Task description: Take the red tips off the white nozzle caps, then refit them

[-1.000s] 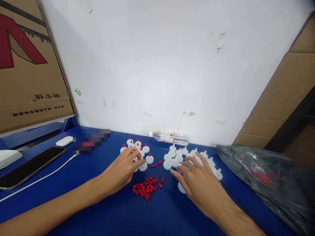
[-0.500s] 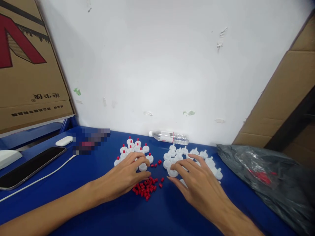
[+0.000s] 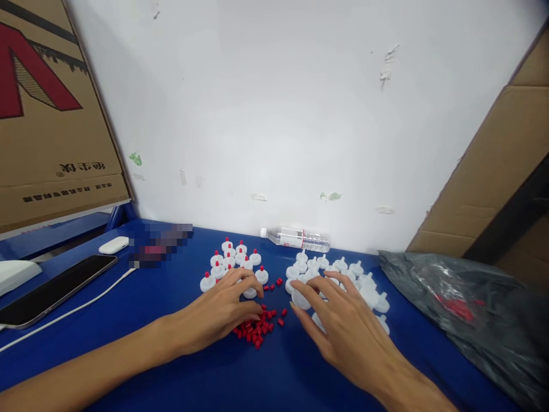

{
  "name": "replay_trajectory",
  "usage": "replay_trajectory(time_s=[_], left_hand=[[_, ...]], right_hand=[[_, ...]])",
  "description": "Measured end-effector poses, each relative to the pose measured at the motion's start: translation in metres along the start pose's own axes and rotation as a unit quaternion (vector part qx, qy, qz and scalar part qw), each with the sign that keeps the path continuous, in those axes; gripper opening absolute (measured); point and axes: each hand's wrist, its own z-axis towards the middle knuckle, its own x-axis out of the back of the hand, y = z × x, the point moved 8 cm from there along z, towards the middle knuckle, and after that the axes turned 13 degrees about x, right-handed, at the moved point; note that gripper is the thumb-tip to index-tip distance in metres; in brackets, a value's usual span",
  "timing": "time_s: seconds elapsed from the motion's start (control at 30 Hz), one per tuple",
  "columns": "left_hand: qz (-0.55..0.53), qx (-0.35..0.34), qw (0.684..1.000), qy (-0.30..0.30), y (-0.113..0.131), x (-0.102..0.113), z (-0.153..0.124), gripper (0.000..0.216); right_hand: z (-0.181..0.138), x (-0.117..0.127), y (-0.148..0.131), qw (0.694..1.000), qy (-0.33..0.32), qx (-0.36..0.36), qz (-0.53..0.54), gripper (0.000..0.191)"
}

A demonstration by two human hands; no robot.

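Note:
My left hand [image 3: 234,300] hovers over a pile of small red caps [image 3: 257,335], its thumb and index finger apart with nothing visible between them. Behind it stand several white spouted lids [image 3: 208,281] with red tips on their spouts. At the near left side of a second group, the thumb and index finger of my right hand [image 3: 332,303] close around the edges of a white lid [image 3: 301,300]. Around that hand lie several white spouted lids [image 3: 369,294] without red tips. My right palm and fingers hide part of this group.
A clear plastic bottle [image 3: 295,238] lies along the wall. To the right is a dark plastic bag [image 3: 454,309] with red pieces showing. A phone [image 3: 60,289], a white cable [image 3: 86,308] and a white case [image 3: 114,245] lie on the left of the blue table [image 3: 274,377].
My right thumb and index finger have closed on the edges of the white lid, which now looks tilted. The left thumb and index finger have come slightly nearer each other over the red caps.

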Motion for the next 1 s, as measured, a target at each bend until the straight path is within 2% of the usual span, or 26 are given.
replay_trajectory(time_s=[0.2,0.33,0.43,0.53,0.73,0.9,1.0], left_hand=[[-0.053,0.029,0.998,-0.005,-0.002,0.001,0.001,0.013],[-0.096,0.025,0.994,0.049,0.002,0.015,0.0,0.015],[-0.114,-0.008,0.989,0.098,0.009,0.024,-0.004,0.022],[-0.118,-0.034,0.985,0.124,0.015,0.026,-0.007,0.023],[-0.094,-0.036,0.985,0.14,0.02,0.024,-0.01,0.024],[-0.096,-0.047,0.981,0.161,0.022,0.026,-0.012,0.028],[-0.097,-0.042,0.984,0.144,0.022,0.021,-0.011,0.025]], right_hand=[[0.001,0.0,-0.001,1.0,0.015,0.011,0.012,0.029],[0.001,0.004,-0.003,0.998,0.042,0.018,0.047,0.025],[0.001,0.007,-0.008,0.995,0.056,0.032,0.078,0.018],[0.003,0.012,-0.017,0.99,0.077,0.067,0.094,0.016],[0.007,0.02,-0.035,0.983,0.118,0.123,0.074,0.016],[0.006,0.019,-0.036,0.979,0.118,0.134,0.097,0.017],[0.005,0.016,-0.036,0.977,0.123,0.125,0.125,0.017]])
